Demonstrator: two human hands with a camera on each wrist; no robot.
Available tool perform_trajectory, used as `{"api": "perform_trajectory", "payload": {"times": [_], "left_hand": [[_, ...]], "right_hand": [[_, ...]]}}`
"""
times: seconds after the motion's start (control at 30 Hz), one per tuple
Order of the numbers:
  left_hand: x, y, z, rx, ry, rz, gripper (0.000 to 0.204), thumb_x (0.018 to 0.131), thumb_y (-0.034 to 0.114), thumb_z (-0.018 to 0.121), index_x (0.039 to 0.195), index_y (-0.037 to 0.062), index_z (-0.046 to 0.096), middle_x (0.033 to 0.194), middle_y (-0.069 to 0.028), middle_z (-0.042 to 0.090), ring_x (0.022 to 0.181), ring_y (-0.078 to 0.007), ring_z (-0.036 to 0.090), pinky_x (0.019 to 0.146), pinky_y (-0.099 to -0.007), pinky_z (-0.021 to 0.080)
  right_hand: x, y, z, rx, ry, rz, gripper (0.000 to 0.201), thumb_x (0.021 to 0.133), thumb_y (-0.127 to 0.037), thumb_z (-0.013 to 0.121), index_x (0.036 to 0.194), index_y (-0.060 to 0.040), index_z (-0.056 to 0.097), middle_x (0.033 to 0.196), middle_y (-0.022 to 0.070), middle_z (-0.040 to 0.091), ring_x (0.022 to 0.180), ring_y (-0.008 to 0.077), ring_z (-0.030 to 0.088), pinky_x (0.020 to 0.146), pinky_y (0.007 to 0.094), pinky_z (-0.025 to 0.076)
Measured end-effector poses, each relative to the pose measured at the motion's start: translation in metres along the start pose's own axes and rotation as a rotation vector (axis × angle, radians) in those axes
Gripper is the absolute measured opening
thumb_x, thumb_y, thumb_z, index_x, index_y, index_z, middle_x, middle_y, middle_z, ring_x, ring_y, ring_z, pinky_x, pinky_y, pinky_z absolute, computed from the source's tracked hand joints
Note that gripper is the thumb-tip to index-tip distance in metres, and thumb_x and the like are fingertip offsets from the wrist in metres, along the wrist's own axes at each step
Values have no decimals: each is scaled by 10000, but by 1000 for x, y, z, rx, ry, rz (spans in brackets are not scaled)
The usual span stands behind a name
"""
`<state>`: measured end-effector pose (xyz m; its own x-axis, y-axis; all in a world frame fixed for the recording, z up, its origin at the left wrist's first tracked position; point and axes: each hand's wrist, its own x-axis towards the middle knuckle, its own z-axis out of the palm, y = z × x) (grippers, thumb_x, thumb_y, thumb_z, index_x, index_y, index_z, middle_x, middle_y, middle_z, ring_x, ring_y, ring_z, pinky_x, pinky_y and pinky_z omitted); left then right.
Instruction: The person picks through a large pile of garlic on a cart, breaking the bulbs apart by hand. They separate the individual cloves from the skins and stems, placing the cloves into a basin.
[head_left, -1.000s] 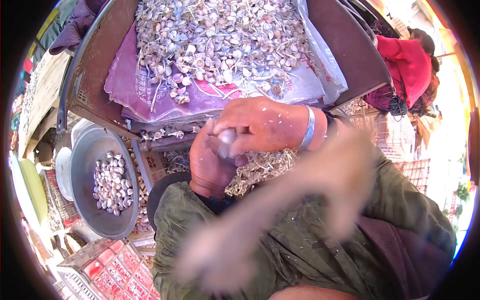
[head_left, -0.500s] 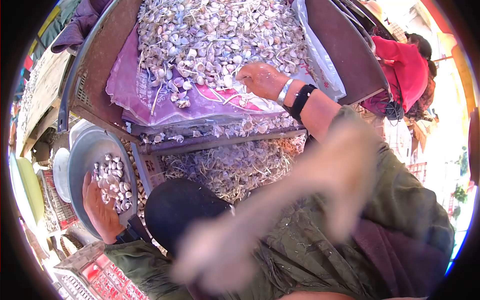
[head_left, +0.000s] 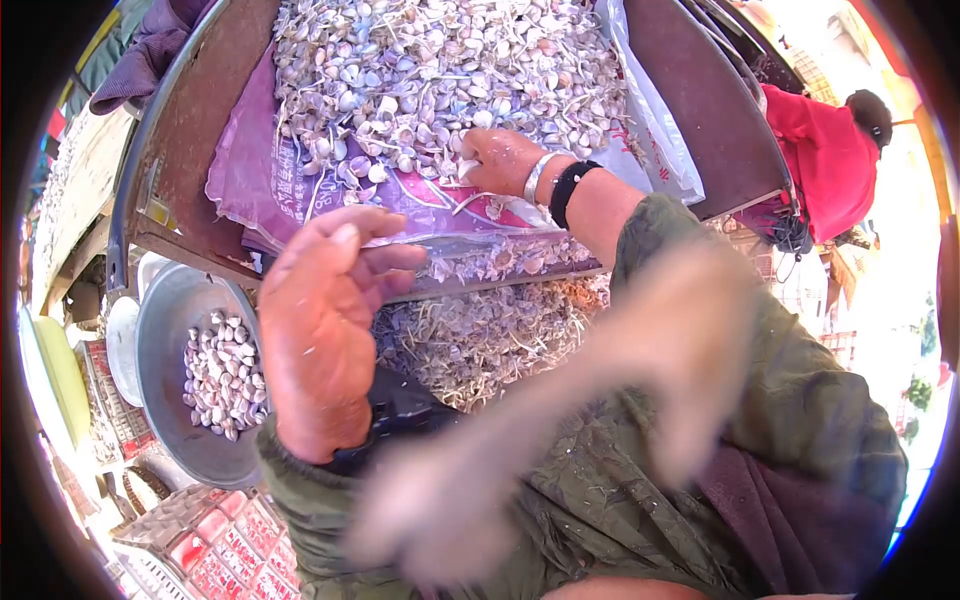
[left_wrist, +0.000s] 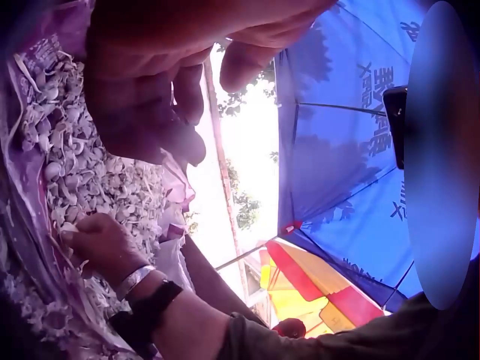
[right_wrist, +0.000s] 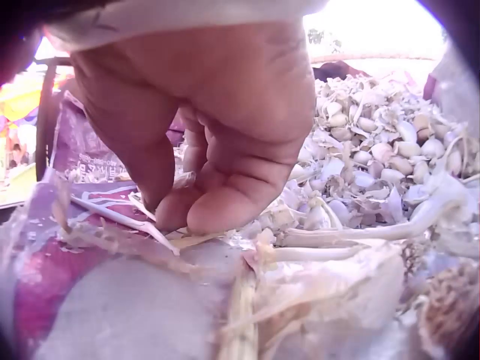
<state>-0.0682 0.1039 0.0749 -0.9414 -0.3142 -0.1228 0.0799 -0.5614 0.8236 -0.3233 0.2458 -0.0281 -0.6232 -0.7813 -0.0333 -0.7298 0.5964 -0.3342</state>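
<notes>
My right hand (head_left: 505, 163) is at the near edge of the heap of garlic cloves and husks (head_left: 450, 80). Its thumb and fingertips come together low over the purple plastic sack (head_left: 250, 180). A pale piece of garlic (head_left: 466, 171) shows at these fingertips in the head view. Dry stalks and papery skins (right_wrist: 322, 277) lie around and under the fingers in the right wrist view. My left hand (head_left: 325, 335) is raised between the metal basin and the heap, palm inward, with loosely bent fingers and nothing held. Cleaned garlic (head_left: 222, 375) lies in the grey basin (head_left: 165, 330).
Brown metal side panels (head_left: 735, 130) flank the heap. Below its front edge lies a pile of husks and stalks (head_left: 480, 345). A red plastic crate (head_left: 235, 545) stands at lower left. A person in red (head_left: 825, 155) is at right. A blurred pale shape (head_left: 560, 410) covers part of the head view.
Both hands worked together on a garlic bulb, then parted. The left hand reached into the basin and came back up empty toward the heap. The right hand moved to the heap and stays there.
</notes>
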Motion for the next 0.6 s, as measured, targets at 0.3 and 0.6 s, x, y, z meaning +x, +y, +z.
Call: {"api": "perform_trajectory", "payload": {"times": [0.3, 0.6], "left_hand": [[55, -94, -2, 231, 58, -237, 370, 935, 190, 512, 1256, 11, 474, 980, -85, 609, 766, -153, 610, 621, -282, 477], [57, -107, 2, 205, -46, -188, 262, 947, 170, 488, 1122, -1, 581, 804, -69, 624, 575, -107, 538, 500, -231, 404]], "right_hand": [[-37, 3, -11, 745, -122, 279, 218, 834, -136, 701, 931, 33, 604, 724, 95, 655, 591, 154, 652, 524, 282, 531], [-85, -39, -31, 1130, -270, 174, 176, 916, -131, 610, 967, 37, 609, 755, 90, 657, 622, 148, 659, 576, 277, 541]]}}
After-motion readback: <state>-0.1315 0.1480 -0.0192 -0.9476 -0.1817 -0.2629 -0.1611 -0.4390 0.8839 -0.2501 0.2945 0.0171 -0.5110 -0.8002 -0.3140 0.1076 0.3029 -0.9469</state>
